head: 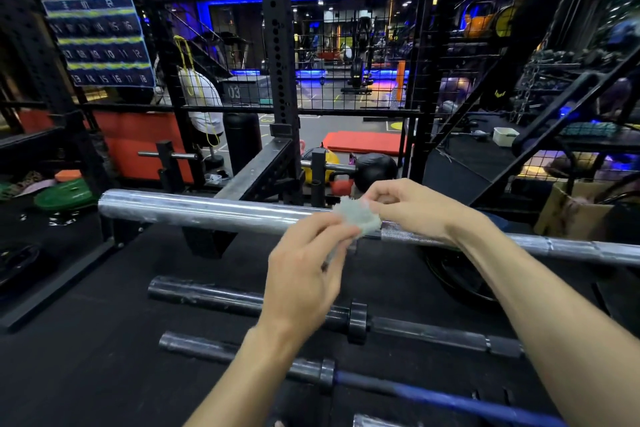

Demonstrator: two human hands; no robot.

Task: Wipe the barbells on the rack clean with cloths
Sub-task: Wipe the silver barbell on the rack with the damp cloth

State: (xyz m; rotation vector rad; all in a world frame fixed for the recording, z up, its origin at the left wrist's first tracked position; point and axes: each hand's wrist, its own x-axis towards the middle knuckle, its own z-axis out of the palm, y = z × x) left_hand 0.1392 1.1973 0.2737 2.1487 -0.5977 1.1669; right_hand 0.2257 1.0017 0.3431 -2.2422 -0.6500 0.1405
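Nearest: blue-shaft barbell low in view, then two dark barbells lying parallel on black flooring, all apart from the hands.

Mid-frame: left hand and right hand, both pinching one small pale cloth between thumb and fingertips; fingers narrow, curled in on the fabric, nothing else held. Cloth bunched, held just in front of chrome barbell near where sleeve meets knurled shaft; contact w/ bar cannot be told.

Step in hand, judged: spreading or refolding cloth before wiping. To do well: flatten cloth to a clean face, wrap round the bar, grip full circumference, draw along sleeve end to end, rotate for underside.

Beyond: black rack upright, wire mesh, red mats, kettlebell, dim gym floor.
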